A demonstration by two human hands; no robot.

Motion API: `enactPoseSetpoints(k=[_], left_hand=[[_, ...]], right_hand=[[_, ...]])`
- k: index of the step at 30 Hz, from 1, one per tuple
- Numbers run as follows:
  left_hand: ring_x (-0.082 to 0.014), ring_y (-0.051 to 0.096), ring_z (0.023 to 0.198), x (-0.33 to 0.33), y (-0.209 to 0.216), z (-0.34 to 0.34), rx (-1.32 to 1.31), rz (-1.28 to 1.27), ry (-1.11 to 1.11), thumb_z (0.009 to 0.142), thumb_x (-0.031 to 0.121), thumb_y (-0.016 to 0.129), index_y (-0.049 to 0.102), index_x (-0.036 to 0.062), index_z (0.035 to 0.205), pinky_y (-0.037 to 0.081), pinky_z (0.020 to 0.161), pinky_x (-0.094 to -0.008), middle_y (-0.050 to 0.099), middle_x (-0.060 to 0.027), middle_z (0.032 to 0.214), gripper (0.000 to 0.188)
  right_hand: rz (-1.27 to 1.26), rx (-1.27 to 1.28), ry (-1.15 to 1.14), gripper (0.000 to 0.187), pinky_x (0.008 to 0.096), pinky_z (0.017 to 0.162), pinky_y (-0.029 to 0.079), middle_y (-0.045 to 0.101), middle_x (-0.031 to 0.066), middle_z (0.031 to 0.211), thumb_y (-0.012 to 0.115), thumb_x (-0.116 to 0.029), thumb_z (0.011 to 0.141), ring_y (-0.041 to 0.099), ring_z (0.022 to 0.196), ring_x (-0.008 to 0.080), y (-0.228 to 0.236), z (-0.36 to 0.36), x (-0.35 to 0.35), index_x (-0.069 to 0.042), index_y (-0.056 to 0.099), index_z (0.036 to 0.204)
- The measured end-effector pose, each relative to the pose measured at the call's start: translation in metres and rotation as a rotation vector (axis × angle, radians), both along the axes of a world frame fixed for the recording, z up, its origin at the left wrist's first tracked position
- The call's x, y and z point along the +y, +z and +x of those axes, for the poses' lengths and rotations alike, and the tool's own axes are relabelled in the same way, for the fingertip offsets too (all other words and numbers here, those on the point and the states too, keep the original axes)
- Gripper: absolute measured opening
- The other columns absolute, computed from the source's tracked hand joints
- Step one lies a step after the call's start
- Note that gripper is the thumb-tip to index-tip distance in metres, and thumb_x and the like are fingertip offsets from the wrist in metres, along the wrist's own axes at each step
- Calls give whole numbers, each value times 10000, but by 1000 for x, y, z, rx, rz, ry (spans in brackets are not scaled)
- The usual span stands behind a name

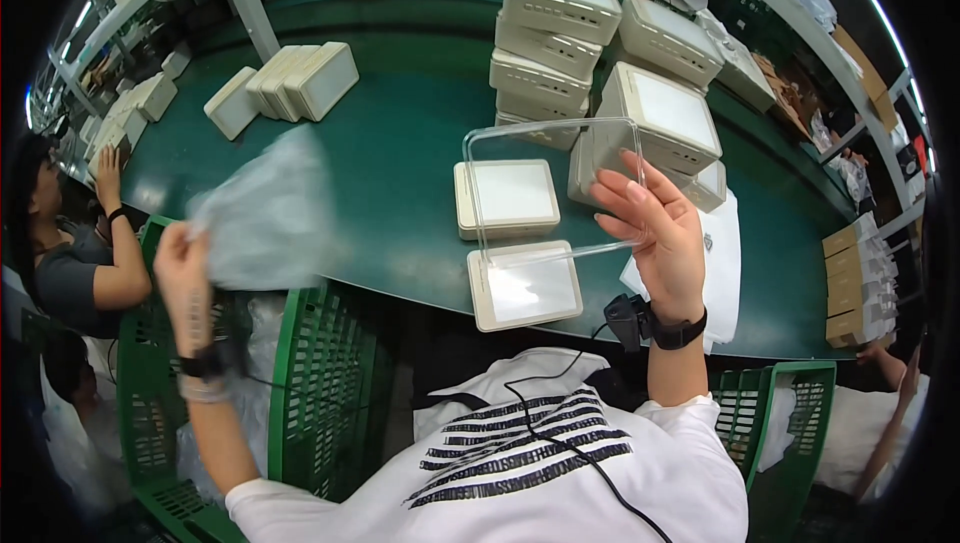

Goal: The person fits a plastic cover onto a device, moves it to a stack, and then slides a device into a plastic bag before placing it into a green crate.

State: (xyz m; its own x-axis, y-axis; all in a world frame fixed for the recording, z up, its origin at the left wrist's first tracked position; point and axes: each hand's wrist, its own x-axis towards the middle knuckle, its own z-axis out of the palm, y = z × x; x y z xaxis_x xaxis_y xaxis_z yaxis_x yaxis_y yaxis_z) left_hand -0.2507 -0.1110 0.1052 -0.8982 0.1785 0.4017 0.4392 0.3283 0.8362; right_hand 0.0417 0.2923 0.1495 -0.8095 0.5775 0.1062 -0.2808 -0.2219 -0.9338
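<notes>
"Two hands full?"
"Yes: my left hand pinches a plastic bag; my right hand grips a clear cover above the desk."
"How far along?"
"Unwrapped, I judge, but not yet placed on two pale devices. About farther stacks, I cannot tell."

My left fingers pinch a blurred translucent bag; my right fingers hold a clear cover above the worktop, near two pale devices.

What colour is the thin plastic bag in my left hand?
The bag is whitish, translucent; head view shows it best.
</notes>
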Motion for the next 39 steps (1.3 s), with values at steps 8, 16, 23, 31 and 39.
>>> enactPoseSetpoints(k=[8, 16, 23, 31, 39], left_hand=[[-471, 342, 1186, -192, -85, -41, -291, -1150, 919, 784, 236, 634, 337, 25, 1347, 289, 969, -536, 244, -330, 1341, 671], [-330, 407, 1292, 83, 12, 78, -576, 278, -829, 844, 715, 391, 220, 15, 1453, 379, 1025, -433, 349, -219, 1434, 943], [-383, 316, 1336, 160, -3, 153, -1293, 393, -1685, 585, 747, 671, -5, 84, 1496, 321, 1051, -468, 248, -248, 1462, 1314], [-303, 271, 1358, 174, -2, 163, -712, 552, -1163, 607, 307, 861, -94, 119, 1493, 242, 1092, -450, 216, -180, 1452, 1316], [-308, 243, 1362, 170, -8, 161, -354, 481, -1038, 579, 251, 876, -141, 128, 1482, 190, 1102, -431, 167, -139, 1475, 1365]], right_hand=[[-205, 8, 57, 401, 333, 822, 570, 588, 209, 1193, 525, -78, 931, 613, 1080, 269, -25, -10, 5, 35, 444, 1306], [-263, 6, 412, 418, 339, 823, 563, 597, 204, 1177, 549, -85, 923, 620, 1062, 272, -28, -29, -28, 34, 442, 1309], [134, -79, 860, 553, 326, 848, 525, 600, 187, 1171, 614, -112, 888, 619, 1055, 256, -1, -36, -24, 23, 378, 1370], [485, -20, 402, 929, 394, 1091, 280, 360, 161, 1437, 795, -222, 718, 347, 1337, 269, -36, -18, -67, -12, 262, 1449], [604, -37, 579, 1036, 395, 1092, 268, 326, 136, 1461, 851, -206, 606, 305, 1358, 269, -41, -22, -67, -39, 278, 1454]])
